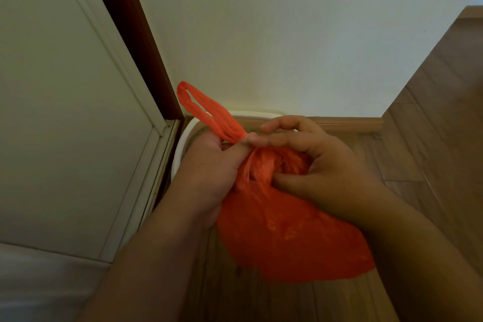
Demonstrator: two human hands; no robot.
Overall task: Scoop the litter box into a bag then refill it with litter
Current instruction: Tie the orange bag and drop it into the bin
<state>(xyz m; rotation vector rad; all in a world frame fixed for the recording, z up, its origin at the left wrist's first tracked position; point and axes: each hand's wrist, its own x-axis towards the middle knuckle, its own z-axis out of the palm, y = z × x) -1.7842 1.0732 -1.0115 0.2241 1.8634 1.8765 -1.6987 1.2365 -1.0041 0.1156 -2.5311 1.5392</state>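
Observation:
An orange plastic bag [285,232] hangs full and rounded between my two hands in the middle of the head view. My left hand [209,175] grips the bag's twisted neck, and one handle loop [201,107] sticks up and to the left from my fist. My right hand [321,165] pinches the gathered plastic at the bag's top with thumb and fingers. Behind my hands a white curved rim of the litter box [183,138] shows against the wall; its inside is hidden by the bag and hands.
A white door [65,112] with a dark red frame [136,42] stands at the left. A pale wall [287,34] is straight ahead with a wooden skirting board [347,124]. Wooden floor [431,112] stretches to the right and below the bag.

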